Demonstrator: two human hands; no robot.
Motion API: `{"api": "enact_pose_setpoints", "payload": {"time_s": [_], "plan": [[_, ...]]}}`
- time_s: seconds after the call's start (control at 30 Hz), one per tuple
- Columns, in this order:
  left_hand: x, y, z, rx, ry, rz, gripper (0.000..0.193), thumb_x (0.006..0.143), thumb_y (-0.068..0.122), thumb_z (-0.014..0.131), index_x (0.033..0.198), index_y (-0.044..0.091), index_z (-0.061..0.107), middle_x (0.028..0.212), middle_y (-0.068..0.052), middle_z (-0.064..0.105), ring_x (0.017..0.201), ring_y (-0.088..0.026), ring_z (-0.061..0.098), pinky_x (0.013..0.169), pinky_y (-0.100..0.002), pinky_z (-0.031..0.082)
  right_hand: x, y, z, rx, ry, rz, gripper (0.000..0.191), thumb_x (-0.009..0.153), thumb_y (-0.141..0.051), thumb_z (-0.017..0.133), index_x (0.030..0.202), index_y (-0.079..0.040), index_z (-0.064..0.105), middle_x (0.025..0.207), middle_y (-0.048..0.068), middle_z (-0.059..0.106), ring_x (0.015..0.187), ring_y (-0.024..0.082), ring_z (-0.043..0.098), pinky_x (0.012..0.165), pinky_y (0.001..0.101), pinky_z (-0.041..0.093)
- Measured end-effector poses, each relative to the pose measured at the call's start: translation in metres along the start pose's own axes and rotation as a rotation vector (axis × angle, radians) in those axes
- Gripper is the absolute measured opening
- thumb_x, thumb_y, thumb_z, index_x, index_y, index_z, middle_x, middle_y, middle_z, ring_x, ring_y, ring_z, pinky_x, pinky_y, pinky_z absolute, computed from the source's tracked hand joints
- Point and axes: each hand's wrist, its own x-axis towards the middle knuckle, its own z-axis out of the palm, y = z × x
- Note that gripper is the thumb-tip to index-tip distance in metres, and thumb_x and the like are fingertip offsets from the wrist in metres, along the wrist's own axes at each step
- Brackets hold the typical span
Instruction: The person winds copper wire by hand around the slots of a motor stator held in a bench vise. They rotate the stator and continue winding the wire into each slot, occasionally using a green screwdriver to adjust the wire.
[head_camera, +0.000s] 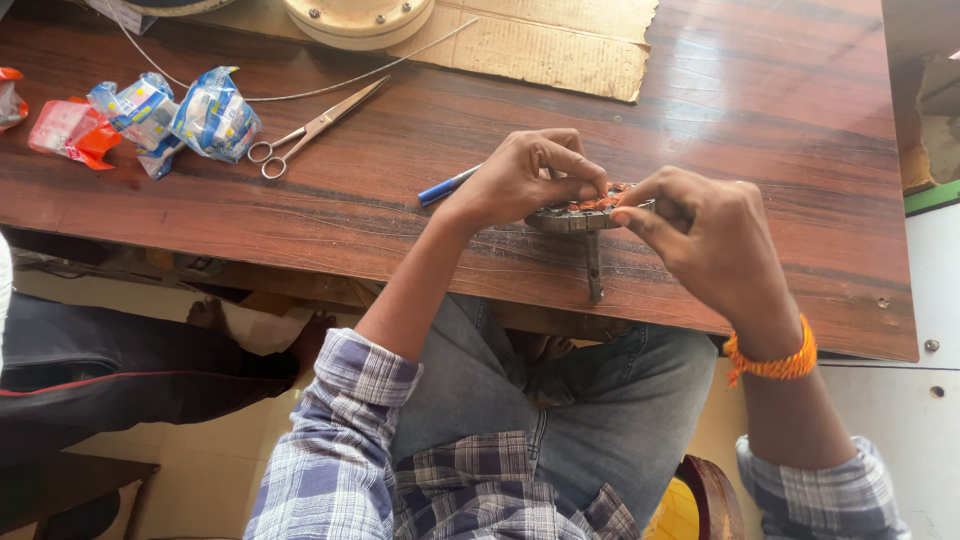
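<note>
Both hands grip a small metal stator with copper windings (585, 210) between their fingers: left hand (525, 180) pinching its top, right hand (710, 240) closed on its side, above the worktop (400, 210).

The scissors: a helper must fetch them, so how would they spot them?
On the brown wooden table, look left of both hands, beside the crumpled blue-and-white wrappers. The steel scissors lie closed; nothing else nearby has two ring handles.

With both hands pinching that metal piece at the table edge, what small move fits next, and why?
Probably the left hand keeps steadying the metal part while the right hand presses the copper-coloured strands down, since both hands' fingertips meet right over them.
</note>
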Motion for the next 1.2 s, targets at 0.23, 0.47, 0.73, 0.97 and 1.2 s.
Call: {"api": "enact_pose_setpoints", "payload": {"time_s": [0.23,0.47,0.73,0.97,1.2], "plan": [[0.004,0.002,-0.006,0.188,-0.015,0.221,0.022,0.084,0.014,0.082,0.105,0.019,0.082,0.081,0.000,0.060,0.077,-0.014,0.060,0.069,-0.036,0.047,-0.014,-0.026,0.004,-0.102,0.230,-0.047,0.010,0.095,-0.012,0.081,0.098,-0.003,0.076,0.072,0.008,0.068,0.057,0.009,0.054,0.055,0.0306,0.042],[0.003,-0.006,-0.005,0.215,-0.004,0.249,0.019,0.087,0.014,0.082,0.105,0.020,0.082,0.084,0.000,0.065,0.080,-0.013,0.065,0.072,-0.034,0.051,-0.018,-0.031,0.007,0.018,0.143,-0.018,0.009,0.093,-0.010,0.079,0.100,-0.005,0.076,0.070,0.005,0.069,0.053,0.006,0.056,0.050,0.0276,0.043],[0.004,-0.009,-0.006,0.176,-0.041,0.212,0.020,0.087,0.014,0.080,0.107,0.017,0.082,0.087,0.001,0.070,0.080,-0.014,0.068,0.074,-0.032,0.055,-0.038,-0.026,0.037,0.083,0.267,-0.029,0.003,0.098,-0.002,0.075,0.101,0.000,0.074,0.074,0.006,0.070,0.058,0.007,0.054,0.052,0.0258,0.040],[0.008,-0.007,-0.009,0.186,-0.112,0.226,0.020,0.090,0.014,0.077,0.110,0.015,0.081,0.093,-0.001,0.071,0.086,-0.015,0.069,0.079,-0.032,0.056,-0.049,-0.006,0.058,0.203,0.282,-0.021,0.007,0.097,0.004,0.070,0.102,0.002,0.072,0.084,0.009,0.075,0.064,0.009,0.061,0.058,0.0255,0.046],[-0.023,0.029,0.021,0.346,0.283,0.294,0.034,0.084,0.032,0.081,0.113,0.017,0.072,0.103,-0.002,0.067,0.094,-0.020,0.062,0.083,-0.035,0.053,-0.059,0.025,0.073,0.119,0.312,-0.136,0.011,0.093,0.005,0.066,0.100,0.001,0.072,0.090,0.015,0.073,0.080,0.025,0.075,0.072,0.0338,0.057]]}}
